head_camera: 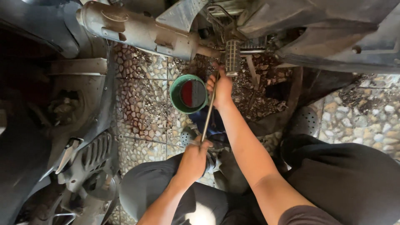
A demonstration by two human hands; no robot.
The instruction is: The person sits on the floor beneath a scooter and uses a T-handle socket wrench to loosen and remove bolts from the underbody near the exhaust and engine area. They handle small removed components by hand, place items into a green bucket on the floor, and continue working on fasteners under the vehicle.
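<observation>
The person crouches on a pebble-patterned tiled floor (141, 96) beside the underside of a motorbike, dark trousers at the bottom of the view. A long metal wrench (208, 112) runs from low centre up toward the bike, its upper end at the machine's underside just below the ribbed footpeg (232, 56). The left hand (193, 160) has its grip clenched around the lower end of the wrench handle, near the knees. The right hand (221, 89) is stretched forward, its grip closed about the upper part of the wrench, close under the footpeg. Just left of the right hand a round green container (188, 93) stands on the floor, with dark and red colour showing inside. Above it the grey exhaust pipe (137, 29) lies across the top of the view. Black plastic body panels (333, 29) fill the upper right, and more dark bike parts (79, 158) crowd the left side. Dirt and grit lie scattered on the floor under the bike
</observation>
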